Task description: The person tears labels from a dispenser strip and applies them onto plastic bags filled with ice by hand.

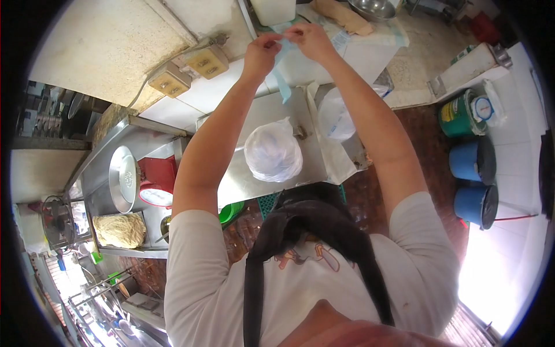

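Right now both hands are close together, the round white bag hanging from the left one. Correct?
No: the round white bag rests on the work surface, apart from both hands, as the head view shows. The left hand and right hand are close together.

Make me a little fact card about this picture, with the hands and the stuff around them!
Left hand: stretched forward, fingertips near the other hand's
Right hand: bare, reaching forward too
By the hands: long, thin, pale-blue strip
Nearer the body: rounded white plastic bag on a metal surface
Left side: red metal scale, round silver metal pan
Right side: two round blue buckets
Can't tell: whether fingers grip the strip; what's inside the bag
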A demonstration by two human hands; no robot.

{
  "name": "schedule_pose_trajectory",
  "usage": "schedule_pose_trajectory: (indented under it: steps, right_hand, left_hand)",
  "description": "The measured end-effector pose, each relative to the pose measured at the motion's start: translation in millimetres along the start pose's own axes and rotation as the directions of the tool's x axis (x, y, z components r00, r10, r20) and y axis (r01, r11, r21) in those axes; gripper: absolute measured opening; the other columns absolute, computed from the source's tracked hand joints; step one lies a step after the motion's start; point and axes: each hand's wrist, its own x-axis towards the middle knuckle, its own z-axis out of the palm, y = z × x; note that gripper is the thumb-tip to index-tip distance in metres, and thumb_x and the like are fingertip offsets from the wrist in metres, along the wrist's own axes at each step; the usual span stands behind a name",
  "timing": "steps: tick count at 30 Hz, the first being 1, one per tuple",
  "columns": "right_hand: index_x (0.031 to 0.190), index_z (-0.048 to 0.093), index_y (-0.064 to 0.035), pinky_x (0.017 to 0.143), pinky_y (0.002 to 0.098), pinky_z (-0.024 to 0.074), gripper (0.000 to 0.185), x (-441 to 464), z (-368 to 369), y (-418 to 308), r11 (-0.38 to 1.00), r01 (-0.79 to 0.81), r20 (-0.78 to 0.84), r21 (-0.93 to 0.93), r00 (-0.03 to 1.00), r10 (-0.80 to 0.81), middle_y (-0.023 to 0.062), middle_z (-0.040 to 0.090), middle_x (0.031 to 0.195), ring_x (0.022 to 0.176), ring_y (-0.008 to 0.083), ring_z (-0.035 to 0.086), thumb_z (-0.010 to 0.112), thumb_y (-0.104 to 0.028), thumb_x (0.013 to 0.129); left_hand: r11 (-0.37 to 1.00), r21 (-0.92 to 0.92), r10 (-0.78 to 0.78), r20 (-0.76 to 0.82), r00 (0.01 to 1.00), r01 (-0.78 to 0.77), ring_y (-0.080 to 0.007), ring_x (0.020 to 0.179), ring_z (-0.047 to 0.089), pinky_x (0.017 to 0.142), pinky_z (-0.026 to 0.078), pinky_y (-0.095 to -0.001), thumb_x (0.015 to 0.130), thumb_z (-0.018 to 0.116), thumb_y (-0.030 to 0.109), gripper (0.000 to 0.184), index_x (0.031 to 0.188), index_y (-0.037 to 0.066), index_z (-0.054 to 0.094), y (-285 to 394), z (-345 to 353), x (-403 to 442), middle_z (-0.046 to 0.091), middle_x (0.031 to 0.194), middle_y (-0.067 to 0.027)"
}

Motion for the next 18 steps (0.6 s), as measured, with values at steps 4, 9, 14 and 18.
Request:
schedule_pose_trajectory:
  steps: [4,9,14,18]
  right_hand:
    - [0.098,0.075,-0.0046,0.076,0.0366,0.0548,0.021,-5,-4,1,0.997,-0.065,-0.108,-0.035,0.992,0.061,0.0135,0.074,0.089,0.08,0.0272,0.071,0.072,-0.023,0.088]
    - [0.096,0.075,-0.0041,0.065,0.0299,0.0492,0.022,-12,0,21,0.839,-0.35,-0.091,0.418,0.902,0.422,0.0061,0.071,0.079,0.07,0.0145,0.063,0.074,-0.025,0.087]
    - [0.098,0.072,-0.0046,0.059,0.0275,0.043,0.021,-16,-7,14,0.706,-0.358,-0.094,0.611,0.852,0.514,0.0009,0.065,0.075,0.067,0.0104,0.056,0.073,-0.024,0.09]
    - [0.097,0.069,-0.0025,0.063,0.0268,0.044,0.02,-29,-24,0,0.725,-0.185,-0.194,0.663,0.893,0.405,0.0008,0.064,0.078,0.072,0.0101,0.056,0.072,-0.021,0.092]
  left_hand:
    - [0.998,0.055,-0.005,-0.022,1.0,0.006,-0.01,0.076,0.056,0.068,0.046,-0.0263,0.092,0.069,0.005,0.025,0.117,0.004,0.07,1,-7,-7,0.065,0.086,-0.0011]
    - [0.993,0.116,-0.029,-0.012,0.999,0.03,-0.0106,0.075,0.056,0.066,0.045,-0.0259,0.091,0.07,0.007,0.03,0.12,0.005,0.068,-2,-26,-27,0.064,0.087,-0.0018]
    - [0.967,0.232,-0.094,-0.074,0.993,0.109,-0.0101,0.078,0.056,0.068,0.045,-0.0259,0.093,0.069,0.011,0.03,0.122,0.005,0.066,-6,-40,-48,0.064,0.09,-0.0009]
    - [0.998,-0.053,-0.024,0.206,0.978,0.036,-0.0136,0.102,0.06,0.087,0.046,-0.0264,0.092,0.072,0.018,0.039,0.127,0.004,0.063,20,-65,-77,0.066,0.11,-0.0042]
